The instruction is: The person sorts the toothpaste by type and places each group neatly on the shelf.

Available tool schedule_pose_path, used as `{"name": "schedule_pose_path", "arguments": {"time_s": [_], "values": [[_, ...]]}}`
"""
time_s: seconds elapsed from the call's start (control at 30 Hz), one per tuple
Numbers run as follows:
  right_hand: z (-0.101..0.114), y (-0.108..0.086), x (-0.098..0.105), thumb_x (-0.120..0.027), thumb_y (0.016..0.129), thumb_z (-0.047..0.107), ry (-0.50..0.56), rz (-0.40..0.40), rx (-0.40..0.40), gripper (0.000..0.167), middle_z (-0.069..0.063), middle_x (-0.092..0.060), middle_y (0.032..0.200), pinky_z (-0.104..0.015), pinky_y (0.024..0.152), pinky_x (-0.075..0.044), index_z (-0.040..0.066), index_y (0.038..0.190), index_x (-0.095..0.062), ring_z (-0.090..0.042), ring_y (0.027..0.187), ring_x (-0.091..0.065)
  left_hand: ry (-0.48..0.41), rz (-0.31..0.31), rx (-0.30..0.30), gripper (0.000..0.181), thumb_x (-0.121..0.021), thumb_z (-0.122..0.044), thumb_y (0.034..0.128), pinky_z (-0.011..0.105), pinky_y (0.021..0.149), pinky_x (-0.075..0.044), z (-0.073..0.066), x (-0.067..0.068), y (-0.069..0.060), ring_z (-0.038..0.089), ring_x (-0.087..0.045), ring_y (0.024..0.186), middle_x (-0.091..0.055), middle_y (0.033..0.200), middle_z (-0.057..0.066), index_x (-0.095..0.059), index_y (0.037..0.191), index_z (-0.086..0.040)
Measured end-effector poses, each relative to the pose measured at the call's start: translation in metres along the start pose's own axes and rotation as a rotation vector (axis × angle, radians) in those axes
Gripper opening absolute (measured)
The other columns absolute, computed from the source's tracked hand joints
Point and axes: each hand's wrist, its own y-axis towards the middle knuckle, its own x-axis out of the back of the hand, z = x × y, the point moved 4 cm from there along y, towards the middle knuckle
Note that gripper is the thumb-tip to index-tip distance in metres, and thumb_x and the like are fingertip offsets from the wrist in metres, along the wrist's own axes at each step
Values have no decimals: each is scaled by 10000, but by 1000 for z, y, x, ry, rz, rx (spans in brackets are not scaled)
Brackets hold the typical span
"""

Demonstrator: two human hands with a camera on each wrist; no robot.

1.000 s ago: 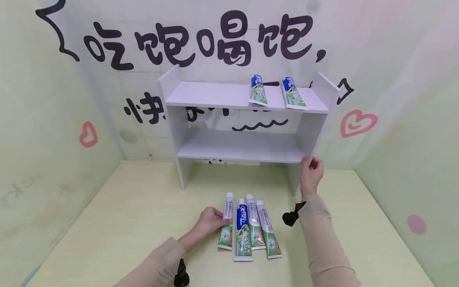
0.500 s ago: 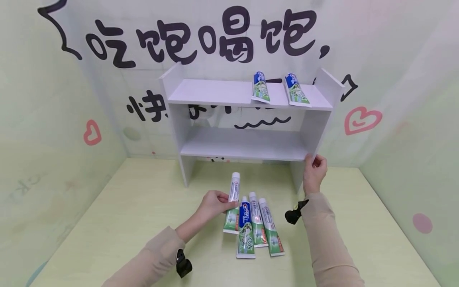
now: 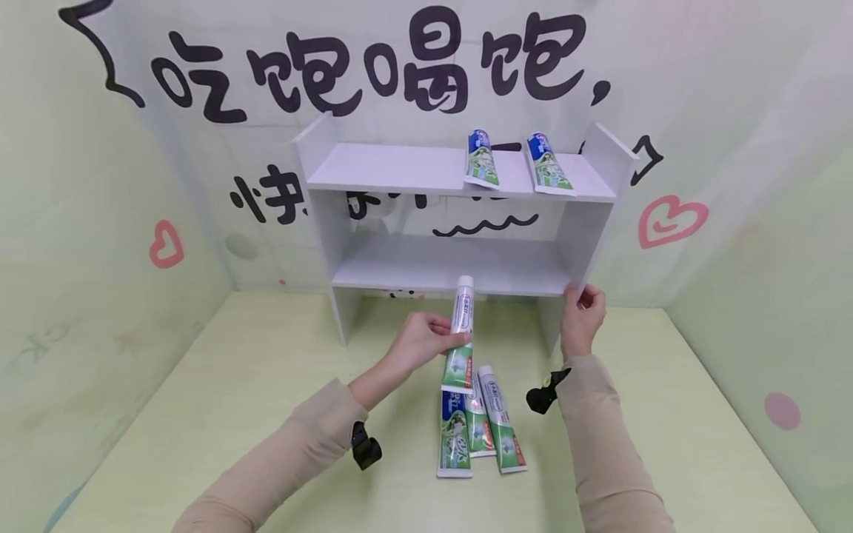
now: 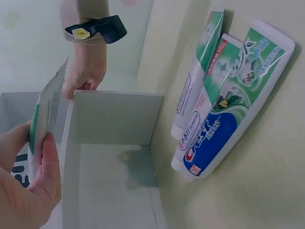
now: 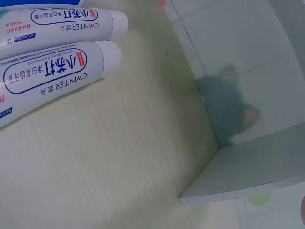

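Left hand [image 3: 421, 342] pinches a white-and-green toothpaste tube [image 3: 463, 320], cap towards the white two-tier shelf [image 3: 386, 166]!
The tube's long axis points shelfward, cap overlapping the lower board [image 3: 413, 263]'s front edge in the head view; it's up above the worktop [image 3: 266, 385], while the right hand [image 3: 582, 320], farther from it, grips the shelf's right side. Up top lie two blue-and-green toothpaste tubes [image 3: 481, 159]; three more tubes [image 3: 503, 429] rest on the worktop.
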Motion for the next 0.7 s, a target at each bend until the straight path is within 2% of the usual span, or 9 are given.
{"name": "schedule_pose_path", "arguments": {"time_s": [0.17,0.37,0.53,0.7], "values": [[-1,1,0,-533,894,135,-4,-6,8,65,60,-457,891,-126,691,-396,136,936,-483,-60,820,-436,-33,-8,-13,416,-764,-261,721,232,632,-553,-16,-4,15,188,-641,749,-651,905,99,-628,1026,-13],[0,2,-1,-532,899,140,19,-1,-1,78,59,-459,909,-130,720,-403,137,956,-479,-60,844,-441,-84,-30,-3,449,-763,-261,726,232,659,-557,-31,-9,35,170,-637,771,-650,959,109,-610,1067,-13],[2,2,-1,-533,900,132,32,15,-24,74,58,-464,907,-131,726,-409,139,949,-479,-57,840,-445,-145,-22,6,471,-765,-252,720,258,704,-560,-42,-17,51,203,-663,800,-669,983,130,-602,1078,8],[1,1,-1,-531,896,103,44,23,-22,69,40,-461,895,-136,698,-405,109,947,-485,-69,817,-440,-167,-39,-7,495,-778,-247,703,243,689,-558,-50,-26,65,188,-664,768,-672,965,131,-595,1068,32]]}}
